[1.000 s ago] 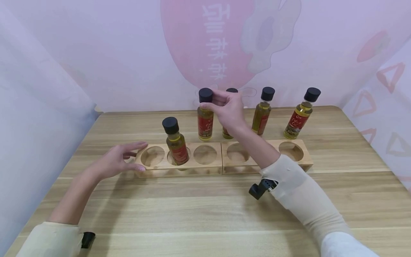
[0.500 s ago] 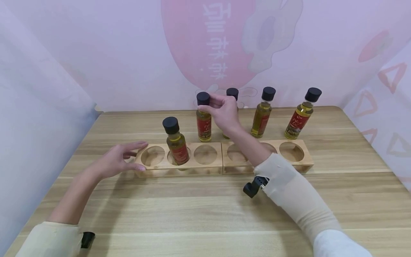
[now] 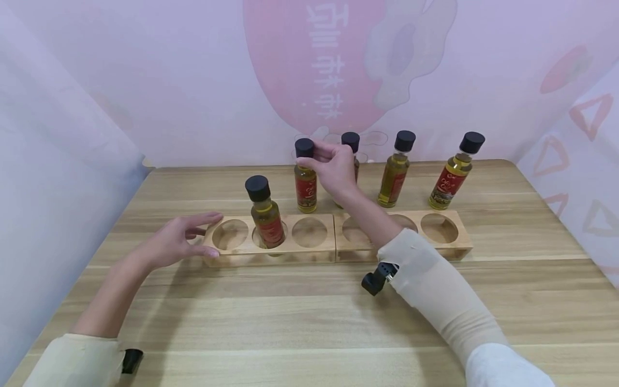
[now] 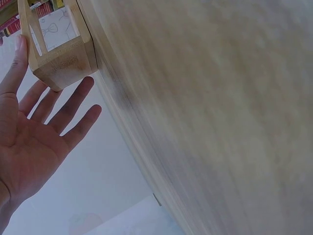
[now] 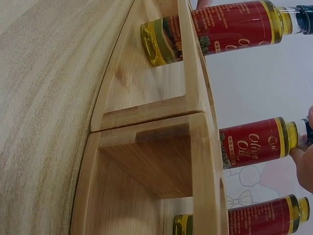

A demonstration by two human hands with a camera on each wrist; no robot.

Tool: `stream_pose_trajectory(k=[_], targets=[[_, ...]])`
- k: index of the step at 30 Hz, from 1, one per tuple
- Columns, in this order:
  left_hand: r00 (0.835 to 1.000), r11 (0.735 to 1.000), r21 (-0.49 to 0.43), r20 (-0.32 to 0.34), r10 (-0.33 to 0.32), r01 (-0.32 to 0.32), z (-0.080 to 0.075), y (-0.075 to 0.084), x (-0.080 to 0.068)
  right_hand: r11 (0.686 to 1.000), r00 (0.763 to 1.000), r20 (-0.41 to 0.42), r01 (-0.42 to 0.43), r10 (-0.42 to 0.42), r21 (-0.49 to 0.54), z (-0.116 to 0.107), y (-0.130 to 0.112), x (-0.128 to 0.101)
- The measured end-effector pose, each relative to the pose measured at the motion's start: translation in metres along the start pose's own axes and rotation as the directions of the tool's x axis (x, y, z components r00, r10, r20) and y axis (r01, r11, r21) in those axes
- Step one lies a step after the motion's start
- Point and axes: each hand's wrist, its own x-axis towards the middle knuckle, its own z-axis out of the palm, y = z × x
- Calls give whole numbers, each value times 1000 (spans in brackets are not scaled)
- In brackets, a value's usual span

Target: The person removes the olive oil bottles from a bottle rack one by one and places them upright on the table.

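My right hand (image 3: 336,166) pinches an olive oil bottle (image 3: 306,189) at the neck, just below its black cap. The bottle stands upright behind the left wooden bottle rack (image 3: 288,248). In the right wrist view, its red label (image 5: 252,144) shows beyond the rack's top board. Another olive oil bottle (image 3: 268,228) sits in the middle hole of that rack, leaning slightly. At the rack's left end is my left hand (image 3: 169,244), thumb at the front corner and index finger at the back one. Its fingers (image 4: 76,105) look straight and spread beside the end panel in the left wrist view.
A second wooden rack (image 3: 411,248) with round holes adjoins the first on the right. Behind it stand more olive oil bottles: one partly hidden by my right hand, one (image 3: 393,183) further right, and one (image 3: 450,183) at the far right. A printed curtain (image 3: 193,80) hangs behind the table.
My right hand and the bottle it pinches have shifted slightly left, with most of the movement before the half-second frame. The left hand and the racks have stayed put.
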Motion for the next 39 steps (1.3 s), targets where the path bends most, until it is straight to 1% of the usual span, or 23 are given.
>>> stream_pose_trajectory(k=[4,10,15,20,31,35,39], targets=[[1000,1000,0,1,-12,12,0,-1,0,1000,1000,-4,7,-7,-2,0,2,1],[1000,1000,5,2,-8,8,0,0,0,1000,1000,1,-2,2,4,1,3,3],[1000,1000,6,3,-4,4,0,1,0,1000,1000,9,-9,9,-27,3,3,5],[1000,1000,3,2,-11,11,0,0,0,999,1000,9,-6,6,-32,5,5,7],[1000,1000,2,-2,-8,8,0,0,1,995,1000,16,22,-21,-95,8,7,5],[1000,1000,4,-8,-2,2,0,0,1,995,1000,24,20,-18,-99,8,7,5],[1000,1000,4,-6,-3,3,1,0,1,994,999,47,1,4,-108,8,4,4]])
